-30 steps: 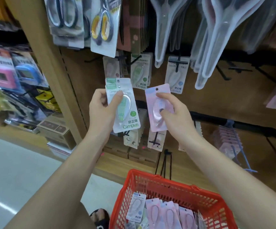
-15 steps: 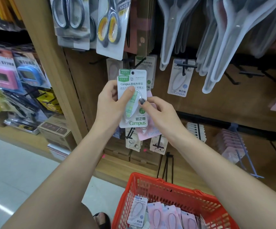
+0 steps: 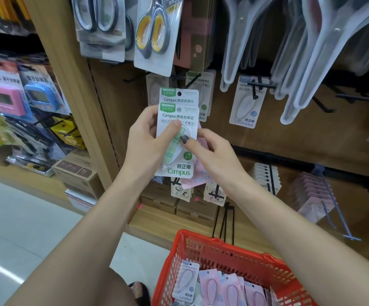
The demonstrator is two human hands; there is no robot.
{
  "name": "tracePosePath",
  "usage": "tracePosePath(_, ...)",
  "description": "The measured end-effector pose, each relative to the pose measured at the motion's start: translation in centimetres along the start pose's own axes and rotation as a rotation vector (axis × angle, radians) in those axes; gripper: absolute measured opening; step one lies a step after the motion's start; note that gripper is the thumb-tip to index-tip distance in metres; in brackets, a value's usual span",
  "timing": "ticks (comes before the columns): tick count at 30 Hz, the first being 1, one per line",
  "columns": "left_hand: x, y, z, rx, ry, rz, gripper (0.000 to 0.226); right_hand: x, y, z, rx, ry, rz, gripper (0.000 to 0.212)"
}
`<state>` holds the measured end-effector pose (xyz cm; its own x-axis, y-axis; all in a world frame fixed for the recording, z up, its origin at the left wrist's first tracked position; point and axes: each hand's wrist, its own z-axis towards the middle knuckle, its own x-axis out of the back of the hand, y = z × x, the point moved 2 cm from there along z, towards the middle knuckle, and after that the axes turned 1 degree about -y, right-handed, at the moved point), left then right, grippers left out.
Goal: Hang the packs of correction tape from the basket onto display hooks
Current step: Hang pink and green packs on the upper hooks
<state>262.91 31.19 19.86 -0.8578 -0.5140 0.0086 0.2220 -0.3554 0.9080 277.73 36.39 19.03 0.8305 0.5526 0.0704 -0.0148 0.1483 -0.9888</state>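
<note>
— Between our two hands sit the packs: our left hand (image 3: pixel 148 138) has its fingers curled round two green packs (image 3: pixel 177 133), one slid a little above the other, thumb pressed on the front blister. Our right hand (image 3: pixel 214 151) pinches the same stack from the other side, and a pink pack (image 3: pixel 197 173) is tucked behind, showing under our right palm.

— So nothing we hold is hung yet?

— Not these, we judge. Just above and behind the grip, green packs already hang on a black hook (image 3: pixel 193 79), and to the right of it another hook (image 3: pixel 260 86) carries a blue pack (image 3: pixel 246 107).

— And what is left?

— Plenty. Below our forearms, the red basket (image 3: pixel 234 250) holds more packs, pink ones mostly and one pale blue. We reckon the job is well short of done.

— Room to move?

— Tight above: the scissors cards (image 3: pixel 154 34) hang low over the green hook, so we would need to come in under their bottom edge. The wooden upright (image 3: pixel 73 96) bounds our left. Right of the grip, bare hooks stick out from the board with open space between them.
</note>
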Motion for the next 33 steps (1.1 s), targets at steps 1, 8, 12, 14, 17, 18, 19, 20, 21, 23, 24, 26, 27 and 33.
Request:
tracePosePath(1,0.0,0.0,0.0,-0.001,-0.004,0.001,0.024,0.0,-0.1,0.0,-0.008,-0.005,0.017,0.013)
tracePosePath(8,0.2,-0.4,-0.1,-0.025,-0.034,-0.035,0.039,-0.2,1.2,-0.6,-0.084,-0.016,-0.027,0.011)
tracePosePath(12,0.3,-0.4,-0.3,-0.048,-0.05,-0.048,0.046,-0.6,2.3,-1.5,-0.087,-0.014,-0.074,0.016)
tracePosePath(14,0.3,-0.4,-0.3,-0.048,-0.05,-0.06,0.048,-0.6,2.4,-1.9,-0.081,-0.01,-0.062,0.018)
tracePosePath(17,0.2,-0.2,0.0,-0.022,-0.019,-0.124,0.042,-0.4,2.6,-2.2,-0.06,0.005,-0.023,0.018)
tracePosePath(18,0.0,-0.1,0.1,-0.007,-0.003,-0.157,0.037,-0.3,2.7,-2.3,-0.06,0.013,-0.001,0.017)
tracePosePath(19,-0.1,0.0,0.2,0.006,0.011,-0.179,0.031,-0.3,2.8,-2.4,-0.061,0.018,0.027,0.016)
tracePosePath(20,-0.2,0.1,0.3,0.014,0.022,-0.18,0.024,-0.2,2.9,-2.6,-0.062,0.019,0.058,0.016)
tracePosePath(21,-0.3,0.1,0.4,0.017,0.028,-0.165,0.02,-0.2,3.0,-2.8,-0.063,0.018,0.086,0.015)
tracePosePath(23,-0.5,0.1,0.7,0.014,0.031,-0.12,0.017,0.0,3.2,-3.1,-0.055,0.025,0.107,0.014)
tracePosePath(24,-0.6,0.1,0.8,0.016,0.034,-0.1,0.017,0.1,3.3,-3.3,-0.049,0.032,0.11,0.014)
tracePosePath(26,-0.6,0.0,1.1,0.026,0.045,-0.069,0.017,0.5,3.4,-3.5,-0.049,0.06,0.123,0.014)
tracePosePath(27,-0.6,0.0,1.2,0.025,0.051,-0.049,0.017,0.9,3.6,-3.6,-0.053,0.084,0.131,0.015)
tracePosePath(33,-0.5,-0.3,0.8,0.037,0.043,0.019,0.017,3.4,4.6,-4.0,-0.071,0.242,0.141,0.017)
